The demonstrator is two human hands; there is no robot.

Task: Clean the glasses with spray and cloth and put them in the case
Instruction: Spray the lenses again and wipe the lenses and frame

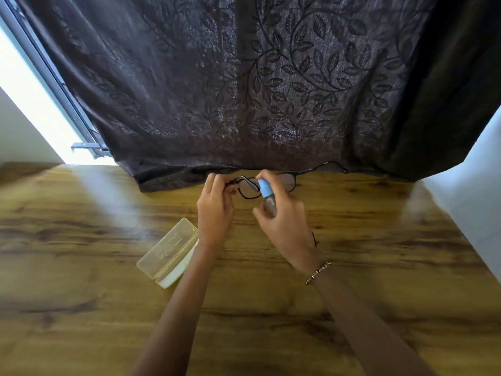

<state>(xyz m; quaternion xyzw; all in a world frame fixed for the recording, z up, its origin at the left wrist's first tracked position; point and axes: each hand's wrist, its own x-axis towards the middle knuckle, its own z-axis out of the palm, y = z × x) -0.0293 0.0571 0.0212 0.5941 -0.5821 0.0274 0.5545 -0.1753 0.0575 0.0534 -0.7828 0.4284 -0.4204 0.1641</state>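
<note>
Right now my left hand (pixel 215 210) pinches the glasses (pixel 267 184) by their left-side hinge just above the middle of the frame, so the frame's long axis runs left to right and the far arm trails toward the upper right along the curtain (pixel 244 90) edge. My right hand (pixel 284 226) is curled around the spray bottle (pixel 267 198), its blue top right up against the nearer lens, so I judge a press would wet that lens first. The open case (pixel 168 251) lies on the table (pixel 379 267) at lower left, beside my left wrist; I see no cloth.
</note>
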